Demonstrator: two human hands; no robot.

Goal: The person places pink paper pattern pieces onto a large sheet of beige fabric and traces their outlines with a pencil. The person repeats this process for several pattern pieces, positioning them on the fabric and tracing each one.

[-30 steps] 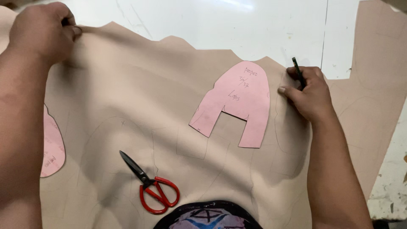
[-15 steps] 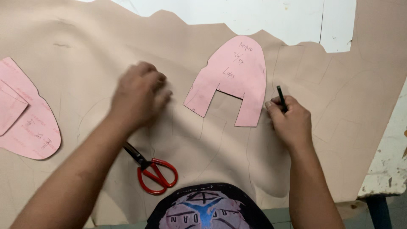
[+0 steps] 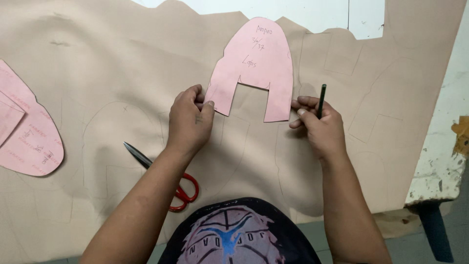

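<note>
- Head view: left hand [image 3: 189, 120] is pinching the left leg of the pink arch-shaped paper pattern [image 3: 256, 63] with closed fingers; right hand [image 3: 318, 128] is gripping a dark pencil [image 3: 321, 100] while touching the right leg.
- Pattern is lying flat on tan leather sheet [image 3: 97, 73], handwriting upward.
- Loose pinching risks the pattern sliding, skewing any outline.

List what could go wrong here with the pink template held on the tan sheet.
1. The pink template is held only at its two lower legs by the left hand and right hand; its top could shift.
2. The scissors lie partly under the left forearm, which may snag them.
</note>
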